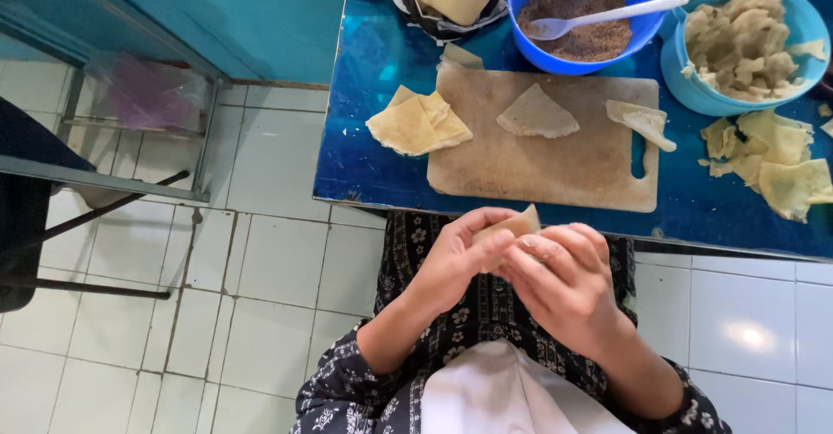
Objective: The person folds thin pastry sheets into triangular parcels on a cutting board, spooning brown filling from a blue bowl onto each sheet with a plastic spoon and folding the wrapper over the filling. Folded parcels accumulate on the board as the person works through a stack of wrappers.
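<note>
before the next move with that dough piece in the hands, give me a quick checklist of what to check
1. Both hands on the piece: left hand and right hand pinch the dough piece between them. Ok.
2. Piece folded and closed: fingers cover most of it. Cannot tell.
3. Filling within reach: blue bowl holds brown filling with a white spoon resting in it. Ok.
4. Space on the cutting board: two dough pieces lie on it, much of it bare. Ok.
5. More sheets ready: a stack of dough sheets lies at the board's left edge. Ok.
</note>
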A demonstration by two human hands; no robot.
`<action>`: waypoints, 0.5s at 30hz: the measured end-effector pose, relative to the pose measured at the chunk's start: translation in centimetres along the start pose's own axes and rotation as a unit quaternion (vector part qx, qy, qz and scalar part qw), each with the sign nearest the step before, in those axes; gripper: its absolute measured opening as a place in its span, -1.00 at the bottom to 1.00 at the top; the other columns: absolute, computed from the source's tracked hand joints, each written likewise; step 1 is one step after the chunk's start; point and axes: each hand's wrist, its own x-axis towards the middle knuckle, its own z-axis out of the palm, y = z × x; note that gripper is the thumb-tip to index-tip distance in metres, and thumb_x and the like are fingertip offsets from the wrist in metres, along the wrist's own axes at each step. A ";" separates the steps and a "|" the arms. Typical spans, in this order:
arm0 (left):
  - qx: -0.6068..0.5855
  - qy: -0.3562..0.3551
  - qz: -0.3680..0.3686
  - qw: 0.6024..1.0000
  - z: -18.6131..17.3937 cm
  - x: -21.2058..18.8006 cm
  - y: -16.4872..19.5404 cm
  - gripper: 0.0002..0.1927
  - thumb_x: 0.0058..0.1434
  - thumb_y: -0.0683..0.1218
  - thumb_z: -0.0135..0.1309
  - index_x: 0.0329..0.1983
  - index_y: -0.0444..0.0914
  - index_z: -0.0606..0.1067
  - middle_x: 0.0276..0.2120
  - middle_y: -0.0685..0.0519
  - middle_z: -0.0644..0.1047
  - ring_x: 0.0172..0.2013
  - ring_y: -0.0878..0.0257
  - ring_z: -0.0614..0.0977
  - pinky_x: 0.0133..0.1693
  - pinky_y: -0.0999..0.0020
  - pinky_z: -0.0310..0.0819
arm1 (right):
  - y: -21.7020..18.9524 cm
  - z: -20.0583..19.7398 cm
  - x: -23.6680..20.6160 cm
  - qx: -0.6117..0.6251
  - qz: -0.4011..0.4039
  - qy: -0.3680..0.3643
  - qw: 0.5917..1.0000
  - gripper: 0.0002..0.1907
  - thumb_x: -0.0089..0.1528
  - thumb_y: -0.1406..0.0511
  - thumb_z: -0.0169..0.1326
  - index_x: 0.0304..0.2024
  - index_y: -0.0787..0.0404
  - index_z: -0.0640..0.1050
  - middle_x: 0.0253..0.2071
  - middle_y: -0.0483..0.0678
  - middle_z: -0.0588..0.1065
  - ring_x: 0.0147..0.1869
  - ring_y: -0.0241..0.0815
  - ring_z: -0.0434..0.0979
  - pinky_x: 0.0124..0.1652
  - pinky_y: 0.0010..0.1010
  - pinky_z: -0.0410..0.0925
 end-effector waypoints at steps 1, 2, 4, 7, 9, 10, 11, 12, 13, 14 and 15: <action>-0.001 -0.001 0.011 1.000 0.0 0.0 0.0 -0.70 0.45 -0.12 0.04 0.18 -0.35 0.46 -0.03 -0.01 0.58 -0.13 0.29 0.64 -0.12 0.34 0.62 | 0.0 -0.1 0.1 0.025 0.005 -0.001 1.000 -0.78 0.22 0.34 0.25 -0.10 0.23 0.56 -0.14 0.00 0.56 0.06 -0.05 0.51 0.07 -0.18 0.34; -0.002 -0.001 0.022 1.000 0.0 0.1 0.0 -0.72 0.46 -0.12 0.06 0.15 -0.36 0.48 -0.04 -0.02 0.59 -0.11 0.28 0.65 -0.12 0.34 0.63 | 0.2 -0.2 0.1 0.094 0.065 0.021 0.993 -0.79 0.27 0.35 0.20 -0.05 0.24 0.55 -0.08 0.00 0.55 0.11 -0.11 0.52 0.11 -0.25 0.36; 0.001 0.006 0.039 0.999 0.1 0.1 0.0 -0.73 0.46 -0.12 0.08 0.13 -0.37 0.49 -0.04 -0.01 0.60 -0.10 0.28 0.66 -0.12 0.34 0.64 | 0.8 -0.6 -0.5 0.231 0.187 0.063 0.953 -0.79 0.38 0.38 0.09 0.07 0.26 0.52 0.05 0.00 0.52 0.21 -0.21 0.53 0.20 -0.39 0.40; 0.019 0.008 0.058 0.998 0.5 0.6 0.6 -0.73 0.45 -0.11 0.07 0.12 -0.35 0.49 -0.06 0.04 0.60 -0.08 0.31 0.66 -0.10 0.35 0.64 | 3.0 0.5 -1.2 0.540 0.442 0.043 0.715 -0.69 0.32 0.29 -0.05 0.02 0.30 0.58 -0.10 -0.03 0.62 -0.01 -0.24 0.60 0.00 -0.48 0.43; 0.028 -0.004 0.058 0.998 1.1 1.1 1.4 -0.74 0.42 -0.11 0.07 0.10 -0.33 0.49 -0.08 0.08 0.60 -0.07 0.35 0.65 -0.09 0.37 0.64 | 4.2 1.4 -1.6 0.556 0.465 0.055 0.687 -0.80 0.34 0.39 0.08 -0.03 0.38 0.57 -0.15 -0.03 0.59 -0.11 -0.31 0.55 -0.13 -0.53 0.36; 0.106 0.031 0.070 0.991 1.4 1.2 1.9 -0.75 0.39 -0.12 0.08 0.06 -0.34 0.51 -0.12 0.06 0.61 -0.14 0.32 0.66 -0.14 0.37 0.65 | 4.6 1.7 -1.7 0.564 0.477 0.060 0.671 -0.85 0.35 0.44 0.15 -0.05 0.43 0.56 -0.18 -0.03 0.58 -0.16 -0.35 0.52 -0.20 -0.55 0.33; 0.182 0.067 0.082 0.978 1.7 1.2 2.4 -0.76 0.36 -0.13 0.10 0.02 -0.34 0.53 -0.17 0.04 0.61 -0.20 0.29 0.68 -0.20 0.36 0.66 | 4.9 1.8 -1.7 0.503 0.476 0.058 0.719 -0.86 0.35 0.42 0.15 -0.08 0.41 0.57 -0.22 -0.06 0.57 -0.20 -0.39 0.51 -0.21 -0.57 0.34; 0.259 0.101 0.094 0.956 2.0 1.6 3.1 -0.77 0.33 -0.13 0.12 -0.02 -0.35 0.54 -0.22 0.01 0.62 -0.27 0.26 0.70 -0.25 0.36 0.67 | 5.2 1.8 -1.4 0.439 0.470 0.057 0.764 -0.87 0.34 0.41 0.15 -0.11 0.39 0.58 -0.26 -0.10 0.57 -0.24 -0.43 0.51 -0.22 -0.58 0.36; 0.364 0.115 0.174 0.908 2.1 2.2 3.8 -0.81 0.34 -0.13 0.14 -0.05 -0.33 0.54 -0.22 -0.01 0.63 -0.25 0.20 0.70 -0.22 0.33 0.64 | 5.6 1.9 -0.9 0.371 0.461 0.056 0.804 -0.88 0.33 0.40 0.15 -0.14 0.38 0.59 -0.29 -0.13 0.56 -0.27 -0.47 0.50 -0.23 -0.60 0.37; 0.462 0.127 0.250 0.842 2.2 2.8 4.4 -0.84 0.34 -0.14 0.16 -0.09 -0.31 0.55 -0.22 -0.04 0.63 -0.23 0.14 0.70 -0.19 0.30 0.62 | 5.8 1.8 -0.2 0.295 0.428 0.050 0.853 -0.89 0.32 0.40 0.16 -0.15 0.37 0.60 -0.32 -0.11 0.54 -0.31 -0.42 0.48 -0.27 -0.55 0.35; 0.550 0.136 0.321 0.759 2.3 3.4 5.0 -0.87 0.34 -0.14 0.18 -0.13 -0.29 0.55 -0.22 -0.06 0.64 -0.20 0.08 0.69 -0.16 0.28 0.59 | 6.0 1.7 0.6 0.215 0.392 0.044 0.894 -0.90 0.32 0.41 0.18 -0.16 0.37 0.60 -0.34 -0.08 0.53 -0.34 -0.36 0.47 -0.31 -0.50 0.34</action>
